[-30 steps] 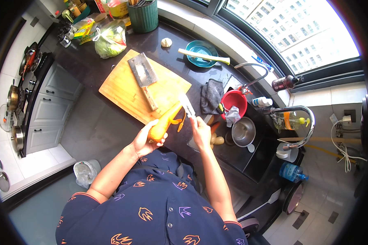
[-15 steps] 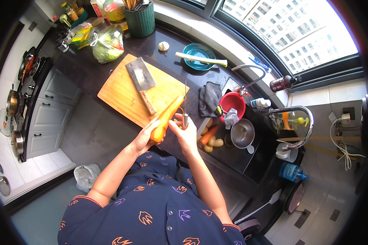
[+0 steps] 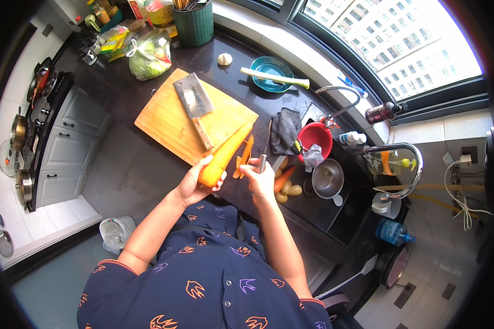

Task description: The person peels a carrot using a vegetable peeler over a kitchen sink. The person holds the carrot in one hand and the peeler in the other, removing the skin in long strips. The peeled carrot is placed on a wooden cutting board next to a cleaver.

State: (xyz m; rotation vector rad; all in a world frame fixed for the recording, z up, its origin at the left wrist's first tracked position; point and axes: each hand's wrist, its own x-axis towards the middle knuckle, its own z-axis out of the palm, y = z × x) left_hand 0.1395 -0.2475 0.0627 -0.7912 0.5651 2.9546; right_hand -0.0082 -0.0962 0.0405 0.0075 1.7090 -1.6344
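Note:
My left hand [image 3: 190, 181] is wrapped around the thick end of a large carrot [image 3: 225, 156]; its thin end points away over the corner of the wooden cutting board [image 3: 164, 120]. In my right hand [image 3: 260, 178] is a slim knife [image 3: 263, 160], its narrow blade pointing away from me and apart from the carrot. Orange strips of carrot peel [image 3: 247, 149] show beside my right fingertips; whether the fingers touch them I cannot tell. A cleaver [image 3: 193, 101] with a wooden handle lies flat on the board, left of the carrot.
Right of my hands, the sink [image 3: 307, 205] holds potatoes [image 3: 286, 188], another carrot [image 3: 285, 176] and a metal bowl [image 3: 327, 180]. Behind it are a red basin [image 3: 319, 133] and a grey cloth [image 3: 285, 132]. Garlic [image 3: 224, 58] and a teal plate [image 3: 270, 67] with a pale stalk [image 3: 282, 79] lie farther back.
My right hand, with the knife, has moved right, away from the carrot. Orange peel strips now show clearly between them. My left hand still grips the carrot.

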